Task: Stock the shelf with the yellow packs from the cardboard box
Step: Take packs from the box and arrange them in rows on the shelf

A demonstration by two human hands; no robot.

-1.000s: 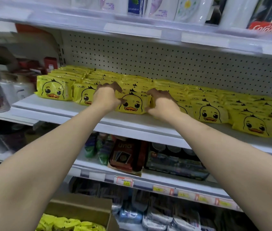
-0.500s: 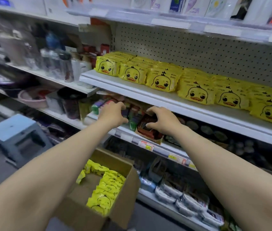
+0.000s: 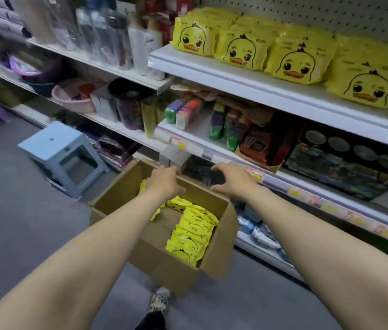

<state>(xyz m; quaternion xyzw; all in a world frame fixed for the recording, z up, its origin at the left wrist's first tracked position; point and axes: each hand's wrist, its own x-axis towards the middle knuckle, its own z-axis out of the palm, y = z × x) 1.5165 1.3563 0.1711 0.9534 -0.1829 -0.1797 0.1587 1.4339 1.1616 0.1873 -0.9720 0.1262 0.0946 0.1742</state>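
Over the cardboard box [image 3: 164, 263], left grip [image 3: 164, 182] and right grip [image 3: 232, 183] released, empty; yellow packs [image 3: 194, 234] duck-faced, glossy

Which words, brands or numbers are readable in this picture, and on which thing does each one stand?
"UNO": faint, on the red card box.
Too blurred to read: the small print on the yellow packs on the shelf.
Too blurred to read: the print on the loose packs in the cardboard box.
Too blurred to read: the price tags.
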